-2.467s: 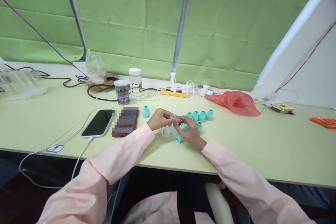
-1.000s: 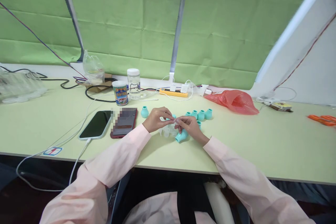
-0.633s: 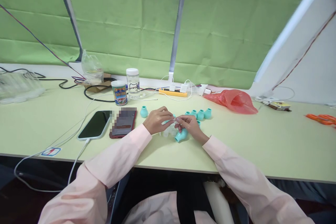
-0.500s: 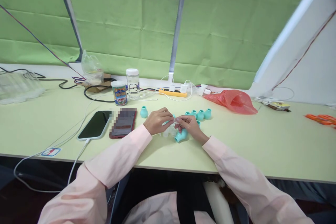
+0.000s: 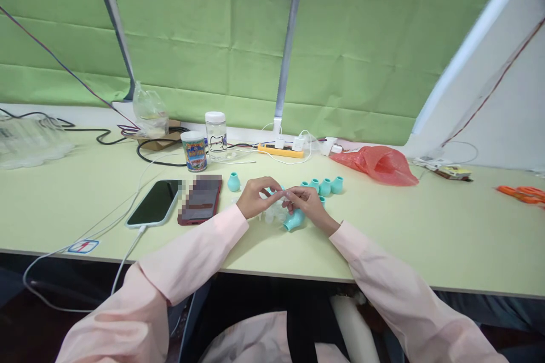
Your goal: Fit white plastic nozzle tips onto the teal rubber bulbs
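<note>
My left hand (image 5: 258,197) and my right hand (image 5: 307,202) meet over the table, their fingertips pinched together. Whatever sits between them is small and mostly covered by the fingers; it looks pale or clear. Beneath the hands lies a cluster of small translucent plastic pieces (image 5: 275,212). A larger teal bulb-shaped piece (image 5: 293,220) rests on its side under my right hand. Several teal vase-shaped pieces (image 5: 325,186) stand beyond my right hand, and one more teal piece (image 5: 233,182) stands beyond my left.
Two phones, one white-edged (image 5: 154,203) and one dark red (image 5: 200,199), lie left of my hands. Behind them stand a printed cup (image 5: 195,151) and a clear jar (image 5: 216,135). A power strip (image 5: 281,151), red plastic bag (image 5: 374,165) and orange scissors (image 5: 522,194) lie farther off.
My left hand's fingers have shifted slightly, bending into a more arched pinch. My right hand stays nearly where it was, and the teal pieces have not moved.
</note>
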